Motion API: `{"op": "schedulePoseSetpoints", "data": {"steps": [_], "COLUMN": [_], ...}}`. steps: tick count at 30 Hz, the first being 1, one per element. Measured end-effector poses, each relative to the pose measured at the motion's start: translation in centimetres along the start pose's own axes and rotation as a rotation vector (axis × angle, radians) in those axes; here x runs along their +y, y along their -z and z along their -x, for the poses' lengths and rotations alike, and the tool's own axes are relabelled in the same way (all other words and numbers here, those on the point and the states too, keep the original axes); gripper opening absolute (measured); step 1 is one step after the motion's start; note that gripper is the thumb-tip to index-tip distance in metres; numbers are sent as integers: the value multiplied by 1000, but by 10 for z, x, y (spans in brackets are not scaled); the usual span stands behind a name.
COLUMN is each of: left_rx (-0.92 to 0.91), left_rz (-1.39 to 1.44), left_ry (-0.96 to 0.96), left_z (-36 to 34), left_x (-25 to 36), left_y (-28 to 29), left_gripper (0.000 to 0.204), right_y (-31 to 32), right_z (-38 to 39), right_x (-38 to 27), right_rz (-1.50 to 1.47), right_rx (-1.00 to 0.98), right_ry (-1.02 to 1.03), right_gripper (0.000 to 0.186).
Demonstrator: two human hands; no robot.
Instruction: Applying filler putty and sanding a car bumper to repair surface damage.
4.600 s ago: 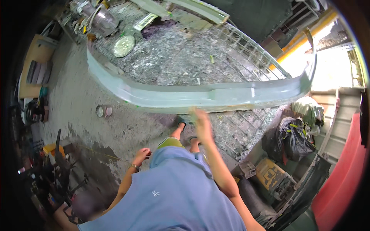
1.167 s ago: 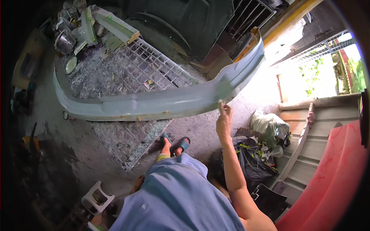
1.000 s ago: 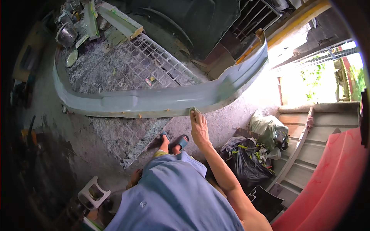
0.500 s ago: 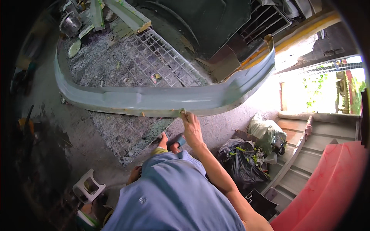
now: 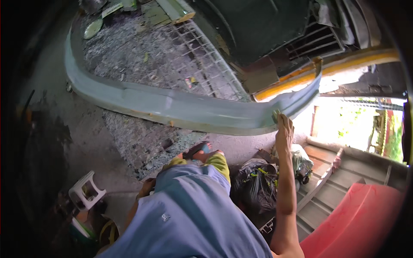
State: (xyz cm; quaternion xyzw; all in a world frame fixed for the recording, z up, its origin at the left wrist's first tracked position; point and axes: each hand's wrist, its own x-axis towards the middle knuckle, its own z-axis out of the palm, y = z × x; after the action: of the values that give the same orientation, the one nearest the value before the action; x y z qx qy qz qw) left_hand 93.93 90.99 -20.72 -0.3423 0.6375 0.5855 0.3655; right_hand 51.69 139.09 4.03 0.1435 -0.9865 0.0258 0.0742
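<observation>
A long curved grey-green car bumper (image 5: 172,107) lies across a wire mesh rack (image 5: 193,64) in front of me. My right hand (image 5: 284,131) reaches up to the bumper's lower edge near its right end. Its fingertips press a small greenish pad (image 5: 275,115) against the edge. My left hand (image 5: 146,188) rests low beside my thigh, partly hidden by my blue shirt, and its fingers are not clear. My foot in a sandal (image 5: 198,150) stands on the concrete just below the bumper.
A small white plastic stool (image 5: 86,191) stands at the lower left. A full black bag (image 5: 254,189) sits by my right leg. A red panel (image 5: 361,223) fills the lower right corner. A dark green car body (image 5: 258,30) and a yellow strip (image 5: 327,71) lie behind the bumper.
My right hand has slid right along the bumper's lower edge, from near its middle to its right end. My head has turned, so the bumper sits higher and further left.
</observation>
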Motion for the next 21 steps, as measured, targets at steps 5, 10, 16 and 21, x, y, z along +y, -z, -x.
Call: {"op": "schedulePoseSetpoints", "data": {"steps": [5,10,16,21], "left_rx": [176,290,324,379], "left_rz": [494,629,721,914], "left_ry": [207,239,294,296], "left_z": [6,21,49,59], "left_x": [23,25,13,5], "left_y": [-14,-63,-126,-159], "left_gripper": [37,37,38,37], "right_y": [-41,-58,-58,-84], "right_z": [6,-26,-140,-199], "right_x": [-19,-82,-178,-309], "right_rz": [-154,-632,-1202,-1287], "right_rx": [-348,-465,-725,-737], "right_ry": [114,228,352,612], "right_gripper": [32,34,48,52]}}
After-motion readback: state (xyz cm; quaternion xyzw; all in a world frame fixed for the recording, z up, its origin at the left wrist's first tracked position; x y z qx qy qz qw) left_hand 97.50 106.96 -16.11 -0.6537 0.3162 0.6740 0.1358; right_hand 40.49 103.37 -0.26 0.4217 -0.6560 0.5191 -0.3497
